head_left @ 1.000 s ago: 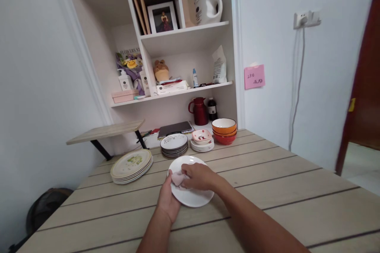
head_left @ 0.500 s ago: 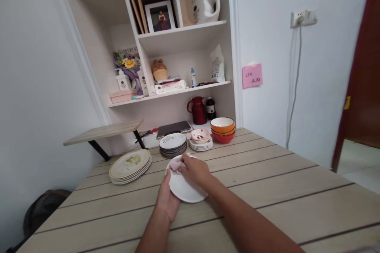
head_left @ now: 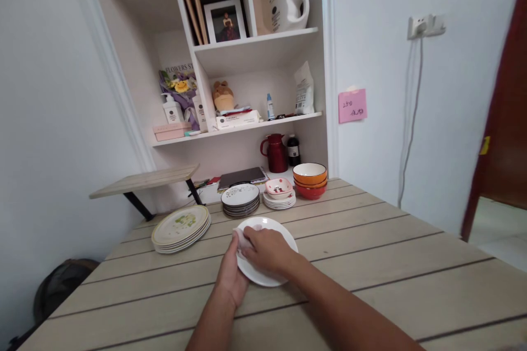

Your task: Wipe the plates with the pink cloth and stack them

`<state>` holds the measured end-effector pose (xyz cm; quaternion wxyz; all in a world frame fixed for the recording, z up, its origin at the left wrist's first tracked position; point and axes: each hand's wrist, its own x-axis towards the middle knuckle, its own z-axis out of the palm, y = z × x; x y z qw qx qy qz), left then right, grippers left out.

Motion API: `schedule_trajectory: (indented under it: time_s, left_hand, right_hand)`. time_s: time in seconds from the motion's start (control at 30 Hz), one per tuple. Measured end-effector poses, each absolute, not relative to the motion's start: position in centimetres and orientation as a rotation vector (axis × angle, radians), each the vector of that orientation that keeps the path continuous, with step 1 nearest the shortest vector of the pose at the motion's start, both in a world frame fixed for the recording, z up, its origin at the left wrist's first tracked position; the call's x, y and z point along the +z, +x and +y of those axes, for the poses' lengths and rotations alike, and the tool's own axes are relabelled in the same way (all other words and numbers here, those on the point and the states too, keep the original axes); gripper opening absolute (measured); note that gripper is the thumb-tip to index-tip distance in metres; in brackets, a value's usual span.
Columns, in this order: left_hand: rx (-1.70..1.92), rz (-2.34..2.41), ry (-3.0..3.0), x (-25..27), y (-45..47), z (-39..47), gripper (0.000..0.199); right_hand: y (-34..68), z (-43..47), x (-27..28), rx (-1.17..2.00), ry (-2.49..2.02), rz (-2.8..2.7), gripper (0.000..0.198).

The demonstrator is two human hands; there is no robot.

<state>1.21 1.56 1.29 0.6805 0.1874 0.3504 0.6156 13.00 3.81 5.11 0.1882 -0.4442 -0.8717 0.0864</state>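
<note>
A round white plate (head_left: 284,233) is tilted above the wooden table (head_left: 370,241), gripped at its left edge by my left hand (head_left: 231,274). My right hand (head_left: 267,249) is closed on a pale pinkish cloth (head_left: 242,237) pressed against the plate's left rim, close to my left thumb. Part of the cloth is hidden under my right fingers. Beyond the plate stand a stack of dark-rimmed plates (head_left: 240,196) and several small white plates (head_left: 284,202) with a pink patterned dish (head_left: 279,188) on top.
Large plates with a green pattern (head_left: 181,227) are stacked at the left, near a small raised wooden shelf (head_left: 144,181). Orange and red bowls (head_left: 310,180) stand at the back right. Behind them are a dark red jug (head_left: 275,153) and a white shelf unit (head_left: 255,44).
My right hand and the cloth have moved from the plate's far edge down to its left rim. The plate has shifted slightly to the right.
</note>
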Motion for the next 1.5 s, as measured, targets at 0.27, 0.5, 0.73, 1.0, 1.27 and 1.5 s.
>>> schedule_trajectory:
  time_s: [0.27, 0.5, 0.73, 1.0, 1.27, 1.5]
  left_hand:
    - [1.432, 0.763, 0.442, 1.3, 1.2, 1.5, 0.041]
    - [1.39, 0.767, 0.444, 1.0, 1.3, 1.6, 0.041]
    - [1.364, 0.774, 0.459, 1.4, 1.6, 1.3, 0.042]
    - [1.391, 0.788, 0.459, 1.5, 1.5, 1.2, 0.044]
    - [1.413, 0.824, 0.462, 1.0, 1.3, 1.8, 0.038]
    - [1.39, 0.825, 0.469, 0.9, 1.4, 1.8, 0.037]
  right_hand:
    - [12.3, 4.3, 4.6, 0.237, -1.346, -2.355, 0.03]
    - [13.2, 5.7, 5.1, 0.264, -1.501, -2.326, 0.035]
    - [13.7, 4.9, 5.8, 0.28, -1.474, -2.389, 0.04]
    - [12.4, 3.3, 5.0, 0.285, -1.348, -2.38, 0.038]
    - [12.4, 4.9, 4.8, 0.329, -1.411, -2.316, 0.033]
    - [12.9, 5.5, 5.1, 0.327, -1.462, -2.342, 0.041]
